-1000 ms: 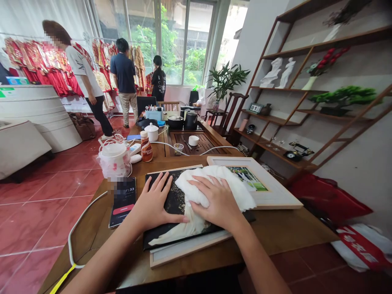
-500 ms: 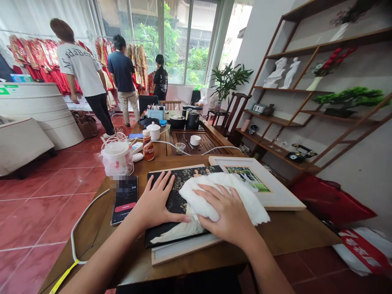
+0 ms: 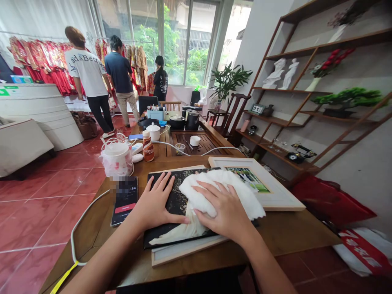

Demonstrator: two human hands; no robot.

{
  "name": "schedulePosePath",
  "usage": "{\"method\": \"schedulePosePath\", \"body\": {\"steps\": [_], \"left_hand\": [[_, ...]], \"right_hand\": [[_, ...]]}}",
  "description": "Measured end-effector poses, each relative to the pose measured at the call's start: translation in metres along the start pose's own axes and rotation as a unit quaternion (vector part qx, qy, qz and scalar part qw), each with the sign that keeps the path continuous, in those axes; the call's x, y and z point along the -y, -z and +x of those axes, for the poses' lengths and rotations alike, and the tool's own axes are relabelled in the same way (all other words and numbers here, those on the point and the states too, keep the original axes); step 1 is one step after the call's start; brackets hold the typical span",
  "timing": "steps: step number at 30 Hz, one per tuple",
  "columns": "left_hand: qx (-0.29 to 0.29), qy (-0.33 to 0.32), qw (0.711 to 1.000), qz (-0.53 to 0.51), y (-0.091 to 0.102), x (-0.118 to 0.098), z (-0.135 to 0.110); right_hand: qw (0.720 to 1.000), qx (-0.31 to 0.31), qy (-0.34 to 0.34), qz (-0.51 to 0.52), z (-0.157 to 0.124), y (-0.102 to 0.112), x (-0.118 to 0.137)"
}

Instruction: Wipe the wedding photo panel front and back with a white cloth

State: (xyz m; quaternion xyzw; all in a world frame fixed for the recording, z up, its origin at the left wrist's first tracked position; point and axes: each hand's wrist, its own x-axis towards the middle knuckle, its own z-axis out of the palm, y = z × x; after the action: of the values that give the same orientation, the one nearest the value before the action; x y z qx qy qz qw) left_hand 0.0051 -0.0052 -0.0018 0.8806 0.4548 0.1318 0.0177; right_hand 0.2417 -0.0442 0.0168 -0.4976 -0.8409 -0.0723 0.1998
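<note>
My left hand (image 3: 157, 202) lies flat with its fingers spread on a dark photo panel (image 3: 167, 230), which carries a printed couple and a pale gown. My right hand (image 3: 222, 208) presses a bunched white cloth (image 3: 245, 196) onto the panel, fingers curled over it and thumb at its near edge. The cloth hides the panel's right part and most of the couple. Beneath the panel, slightly askew, lies a pale wooden frame (image 3: 183, 254). A second framed photo (image 3: 283, 196) of people on grass lies just behind and right of the cloth.
A phone (image 3: 125, 204) lies left of the panel. Behind it stand a plastic-wrapped white tub (image 3: 116, 157), a brown-labelled bottle (image 3: 148, 148) and a lidded white cup (image 3: 153, 131). A white cable (image 3: 75, 228) runs along the left edge. Several people stand near clothes racks.
My right hand and the cloth have shifted slightly, covering more of the printed couple. The panel has slid a little left at its near corner. A person in a white shirt has moved right.
</note>
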Motion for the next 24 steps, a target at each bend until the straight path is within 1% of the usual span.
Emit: {"method": "schedulePosePath", "body": {"steps": [3,6,8,11,17,20,24], "left_hand": [[-0.008,-0.003,1.0,-0.002,0.0,0.0,0.0],[-0.016,-0.005,1.0,-0.002,-0.001,0.0,0.0],[-0.015,-0.004,1.0,-0.004,-0.001,0.0,0.0],[-0.011,-0.004,1.0,-0.004,0.0,0.0,0.0],[-0.008,0.0,1.0,0.002,-0.001,0.002,0.0],[-0.018,0.002,1.0,0.004,-0.003,0.002,0.0],[-0.021,0.01,1.0,0.003,-0.003,0.0,0.001]], "right_hand": [[1.0,0.002,0.003,-0.013,-0.015,0.003,0.004],[1.0,0.009,0.01,-0.021,-0.021,0.004,0.004],[1.0,0.015,0.009,-0.018,-0.018,0.005,0.002],[1.0,0.02,-0.001,-0.008,-0.005,0.003,-0.002],[1.0,-0.001,-0.018,-0.006,0.022,-0.005,-0.007],[1.0,-0.007,-0.015,-0.01,0.021,-0.006,-0.006],[1.0,-0.005,-0.011,-0.006,0.002,-0.003,0.002]]}}
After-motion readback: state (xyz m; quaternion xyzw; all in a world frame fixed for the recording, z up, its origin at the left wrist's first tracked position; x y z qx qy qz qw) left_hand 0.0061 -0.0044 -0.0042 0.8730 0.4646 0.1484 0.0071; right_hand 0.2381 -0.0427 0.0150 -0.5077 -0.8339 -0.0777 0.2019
